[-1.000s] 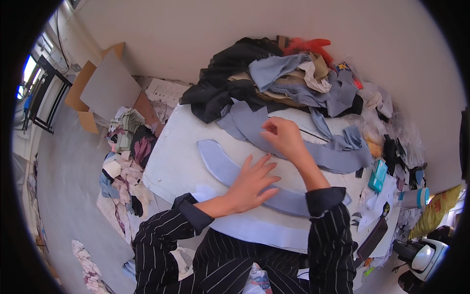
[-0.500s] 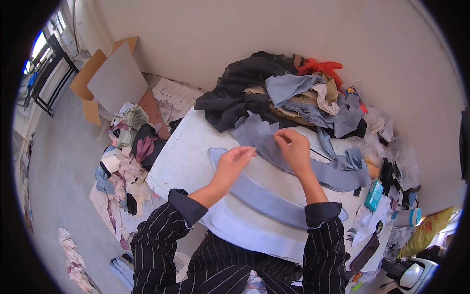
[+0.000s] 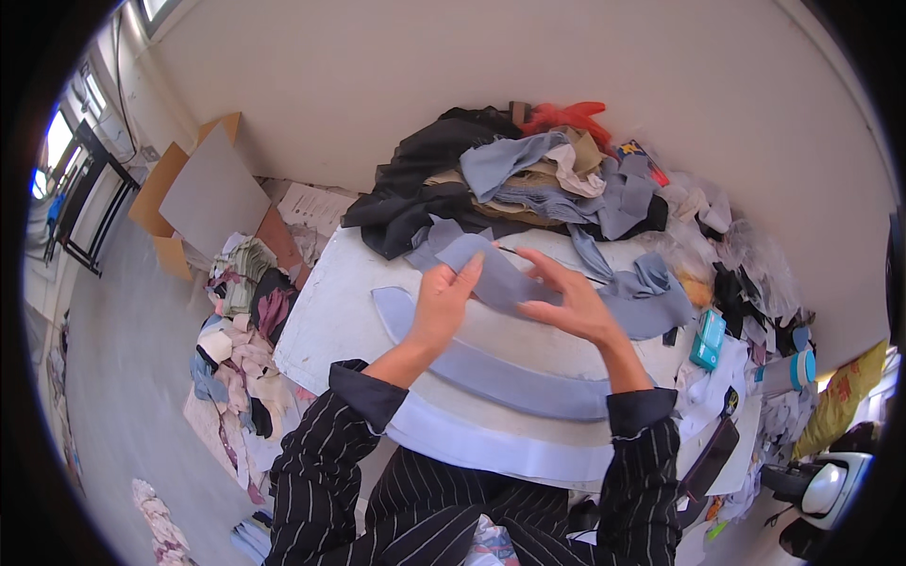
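A grey-blue fabric strip [image 3: 505, 280] is raised a little above the white table, its end folded over at my left hand [image 3: 445, 300]. The left thumb and fingers close on that end. My right hand [image 3: 576, 300] curves across the strip, thumb at the near edge and fingers at the far edge, with the cloth between them. A thin dark thing shows by the right fingertips, too small to make out. Nearer me lie a curved blue-grey strip [image 3: 510, 382] and a wider pale curved piece [image 3: 491, 443].
Behind the hands rises a heap of black cloth [image 3: 425, 170] and grey scraps [image 3: 514, 165]. A teal packet [image 3: 708, 340], a phone-like dark object [image 3: 710, 459] and a blue-lidded container [image 3: 788, 371] sit at right. Scraps [image 3: 250, 344] and an open cardboard box [image 3: 156, 203] are at left.
My left hand has taken the strip's end and lifted it into a fold. The right hand has widened from a pinch to a curve across the strip. The view has shifted slightly.
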Available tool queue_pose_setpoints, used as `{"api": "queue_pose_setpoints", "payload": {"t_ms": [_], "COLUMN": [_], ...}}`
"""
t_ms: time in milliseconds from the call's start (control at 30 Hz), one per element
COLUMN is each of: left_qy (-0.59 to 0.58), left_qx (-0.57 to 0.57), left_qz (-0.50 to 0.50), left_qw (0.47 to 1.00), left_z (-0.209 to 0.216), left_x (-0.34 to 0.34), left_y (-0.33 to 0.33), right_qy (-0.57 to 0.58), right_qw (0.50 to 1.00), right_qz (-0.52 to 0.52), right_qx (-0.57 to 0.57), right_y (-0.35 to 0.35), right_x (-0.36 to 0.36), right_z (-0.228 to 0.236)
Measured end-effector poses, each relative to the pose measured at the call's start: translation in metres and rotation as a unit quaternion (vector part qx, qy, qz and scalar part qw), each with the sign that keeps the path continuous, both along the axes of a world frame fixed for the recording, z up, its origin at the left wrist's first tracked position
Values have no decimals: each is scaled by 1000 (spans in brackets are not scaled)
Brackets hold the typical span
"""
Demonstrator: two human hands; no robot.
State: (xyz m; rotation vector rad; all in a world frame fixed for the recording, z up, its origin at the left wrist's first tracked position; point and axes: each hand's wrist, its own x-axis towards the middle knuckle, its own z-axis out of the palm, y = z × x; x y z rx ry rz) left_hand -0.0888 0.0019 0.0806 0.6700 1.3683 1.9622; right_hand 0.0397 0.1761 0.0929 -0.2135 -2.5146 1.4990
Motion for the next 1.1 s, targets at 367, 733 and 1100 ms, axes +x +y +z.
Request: {"api": "queue_pose_setpoints", "payload": {"t_ms": [367, 733, 1100], "left_qy": [-35, 56, 154], "left_qx": [-95, -268, -318], "left_qz": [59, 112, 184], "left_qw": [993, 955, 917], "left_z": [0, -63, -80], "left_x": [-15, -63, -80], "left_y": [-66, -128, -104], "right_qy": [-129, -189, -190], "right_qw": [976, 971, 972], "right_qz": [-168, -126, -136], "right_qx": [-40, -74, -32], "right_y": [-19, -79, -59], "right_x": [201, 153, 133], "right_z": [42, -15, -31]}}
